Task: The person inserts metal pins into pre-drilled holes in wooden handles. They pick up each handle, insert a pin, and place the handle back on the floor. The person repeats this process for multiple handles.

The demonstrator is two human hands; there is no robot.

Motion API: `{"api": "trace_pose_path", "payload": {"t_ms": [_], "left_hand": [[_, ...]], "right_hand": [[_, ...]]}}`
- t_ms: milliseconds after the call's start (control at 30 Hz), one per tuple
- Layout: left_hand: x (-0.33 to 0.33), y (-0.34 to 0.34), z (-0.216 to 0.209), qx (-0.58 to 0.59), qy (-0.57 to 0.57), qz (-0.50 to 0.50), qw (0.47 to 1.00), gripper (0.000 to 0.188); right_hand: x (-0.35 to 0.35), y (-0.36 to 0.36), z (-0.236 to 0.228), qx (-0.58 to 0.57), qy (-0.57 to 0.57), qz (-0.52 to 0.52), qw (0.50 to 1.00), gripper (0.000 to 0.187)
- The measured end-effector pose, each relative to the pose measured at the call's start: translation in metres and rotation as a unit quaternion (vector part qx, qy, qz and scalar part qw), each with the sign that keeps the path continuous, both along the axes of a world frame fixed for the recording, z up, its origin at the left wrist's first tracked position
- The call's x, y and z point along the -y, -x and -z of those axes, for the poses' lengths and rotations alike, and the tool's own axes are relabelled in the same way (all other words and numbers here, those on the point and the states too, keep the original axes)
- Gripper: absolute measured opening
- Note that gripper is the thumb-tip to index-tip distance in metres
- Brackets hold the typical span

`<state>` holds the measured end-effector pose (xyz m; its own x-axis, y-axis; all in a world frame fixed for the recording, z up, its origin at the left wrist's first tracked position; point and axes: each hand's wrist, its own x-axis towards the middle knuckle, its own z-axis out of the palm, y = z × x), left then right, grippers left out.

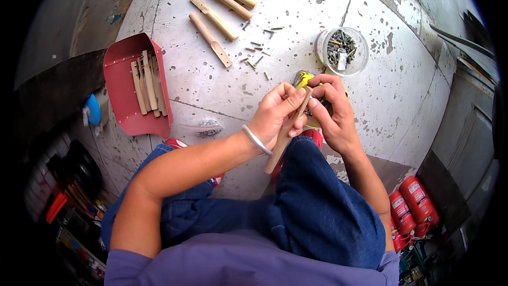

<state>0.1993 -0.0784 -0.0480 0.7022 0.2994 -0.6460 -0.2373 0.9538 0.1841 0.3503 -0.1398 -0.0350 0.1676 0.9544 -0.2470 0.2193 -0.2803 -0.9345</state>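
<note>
My left hand [274,112] is closed around a wooden handle [279,152], which slants up and away over my knee, thumb near its upper end. Close beside that end is my right hand [338,116], its thumb and fingers bent together in a pinch. Whatever lies between those fingertips is too small or hidden to name. Behind both hands, a yellow and black object [302,78] on the floor is mostly covered, so its kind does not show. Just beyond, loose bolts [257,62] are scattered on the floor.
A clear round tub [364,63] of small metal hardware stands ahead right. Several wooden handles [211,41] lie far ahead. At left, a red metal scoop [135,123] holds more handles [150,82], near a plastic bag of hardware [208,128]. Red fire extinguishers [418,199] sit at right.
</note>
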Motion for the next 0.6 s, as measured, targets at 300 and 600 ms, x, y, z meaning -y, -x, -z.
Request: {"api": "trace_pose_path", "payload": {"t_ms": [300, 600], "left_hand": [[-0.019, 0.010, 0.005, -0.046, -0.081, 0.096, 0.991, 0.028], [-0.132, 0.062, -0.037, -0.109, -0.271, 0.152, 0.944, 0.031]], "right_hand": [[-0.024, -0.003, 0.000, -0.002, 0.036, -0.024, 0.999, 0.010], [-0.146, 0.018, -0.047, -0.121, 0.161, -0.159, 0.967, 0.018]]}}
